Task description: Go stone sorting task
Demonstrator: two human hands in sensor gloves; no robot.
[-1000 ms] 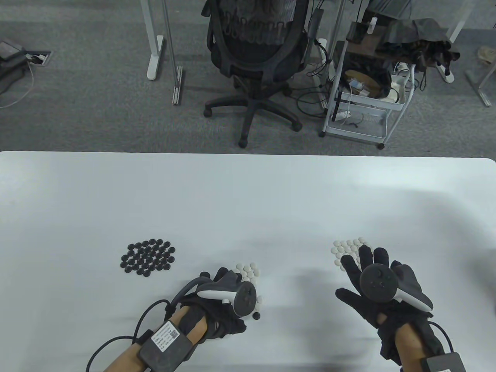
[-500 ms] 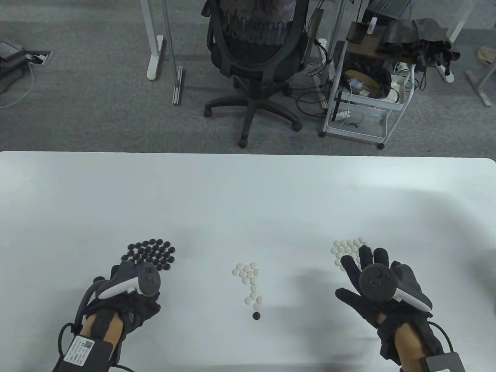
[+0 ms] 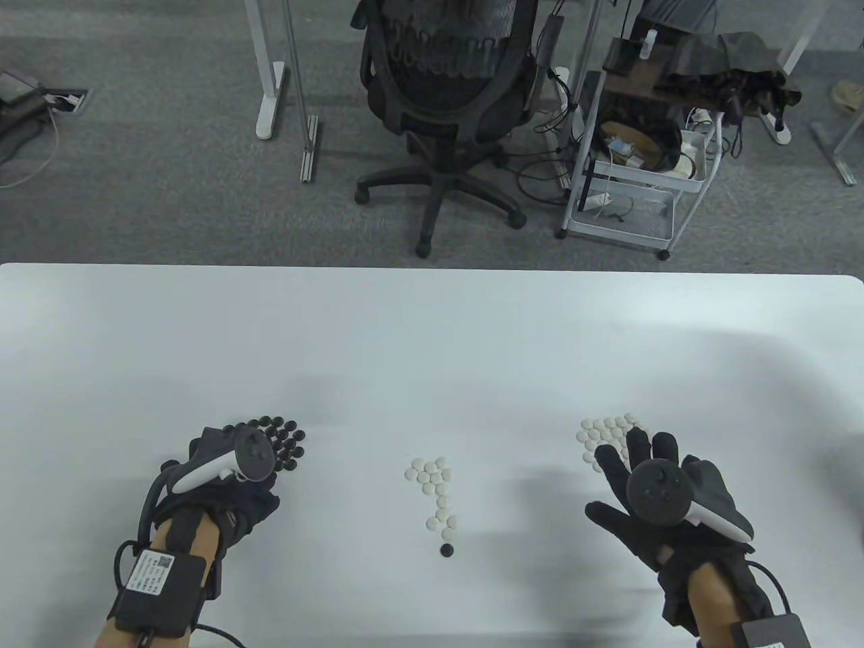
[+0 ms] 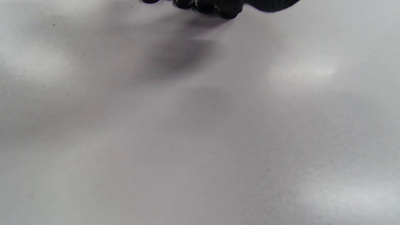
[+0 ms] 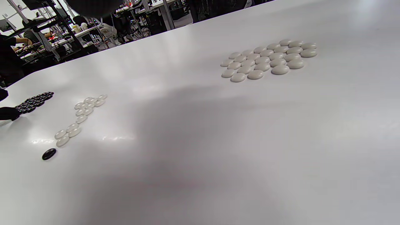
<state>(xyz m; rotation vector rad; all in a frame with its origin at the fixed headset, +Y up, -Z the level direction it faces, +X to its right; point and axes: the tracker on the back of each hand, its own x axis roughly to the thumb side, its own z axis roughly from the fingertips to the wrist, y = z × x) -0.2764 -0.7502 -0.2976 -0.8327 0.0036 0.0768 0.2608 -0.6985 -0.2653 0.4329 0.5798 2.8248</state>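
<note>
Your left hand (image 3: 223,476) covers the black pile (image 3: 280,439) (grip hidden, I cannot tell), your right hand (image 3: 665,496) rests with fingers spread beside the white pile (image 3: 603,432), so pinch the lone black stone (image 3: 446,550), probably smooth and slippery, by its thin edges.

Three cameras: one overhead, one on each wrist.

My table view looks steeply down across the white table (image 3: 432,324) toward an office chair (image 3: 442,101). My left wrist view skims the tabletop, very close. My right wrist view faces left across it, sharing the middle white stones (image 5: 79,117) and lone black stone (image 3: 446,550) with overhead.
</note>
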